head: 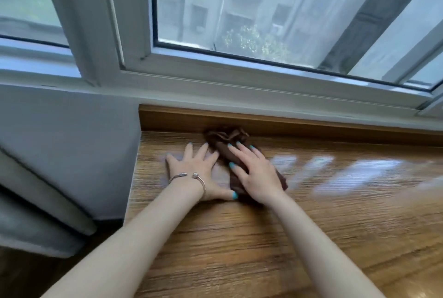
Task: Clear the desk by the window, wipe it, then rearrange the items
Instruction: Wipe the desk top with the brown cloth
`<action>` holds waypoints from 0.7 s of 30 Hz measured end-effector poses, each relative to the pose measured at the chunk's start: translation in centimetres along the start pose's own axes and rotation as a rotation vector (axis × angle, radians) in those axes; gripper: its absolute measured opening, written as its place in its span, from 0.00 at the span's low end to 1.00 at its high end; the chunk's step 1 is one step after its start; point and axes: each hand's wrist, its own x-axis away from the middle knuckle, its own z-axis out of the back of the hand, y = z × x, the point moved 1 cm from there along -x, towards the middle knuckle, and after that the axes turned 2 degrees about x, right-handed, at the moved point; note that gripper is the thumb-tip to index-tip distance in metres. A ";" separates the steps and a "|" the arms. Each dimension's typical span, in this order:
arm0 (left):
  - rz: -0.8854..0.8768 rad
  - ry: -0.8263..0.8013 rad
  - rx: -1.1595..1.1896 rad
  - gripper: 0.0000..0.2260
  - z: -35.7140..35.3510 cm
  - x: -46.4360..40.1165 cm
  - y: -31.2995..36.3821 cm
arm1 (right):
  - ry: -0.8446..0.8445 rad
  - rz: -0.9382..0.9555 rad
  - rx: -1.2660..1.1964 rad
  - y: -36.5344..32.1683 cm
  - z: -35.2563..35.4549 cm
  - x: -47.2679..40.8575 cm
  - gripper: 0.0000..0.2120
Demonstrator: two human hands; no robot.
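Observation:
A wooden desk (299,221) runs under the window, with a raised wooden lip at its back edge. A crumpled dark brown cloth (224,140) lies near the desk's far left corner, bunched against that lip. My right hand (254,174) presses flat on top of the cloth, fingers spread. My left hand (195,170) lies flat on the bare wood just left of the cloth, fingers apart, its thumb touching the cloth's near end. A silver bracelet sits on the left wrist.
A white window frame (134,41) and sill rise right behind the desk's back lip (311,125). A grey wall (72,149) borders the desk's left edge. A grey cushioned piece (36,214) stands at lower left, beside the floor.

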 end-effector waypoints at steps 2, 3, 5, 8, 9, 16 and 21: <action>-0.089 0.083 -0.005 0.41 -0.5 0.3 -1.8 | 0.034 -0.193 -0.006 5.3 1.5 -0.1 0.21; -0.130 0.142 0.007 0.37 -0.8 0.4 -3.1 | 0.102 -0.388 -0.015 7.9 2.4 0.3 0.20; -0.193 0.251 0.015 0.34 -1.6 0.7 -5.8 | 0.205 -0.843 -0.034 9.4 2.9 1.8 0.22; -0.244 0.325 0.013 0.39 -2.7 1.2 -7.5 | 0.243 -0.802 0.071 3.4 0.8 1.6 0.23; -0.247 0.342 0.025 0.39 -2.8 1.1 -7.6 | 0.230 -0.572 0.090 0.9 0.0 1.5 0.23; -0.268 0.409 0.088 0.35 -2.7 1.0 -6.8 | 0.197 -0.507 0.005 4.7 1.3 1.9 0.20; -0.248 0.496 0.120 0.25 -2.7 1.1 -7.2 | 0.274 -0.767 -0.037 -0.7 -0.2 -0.1 0.23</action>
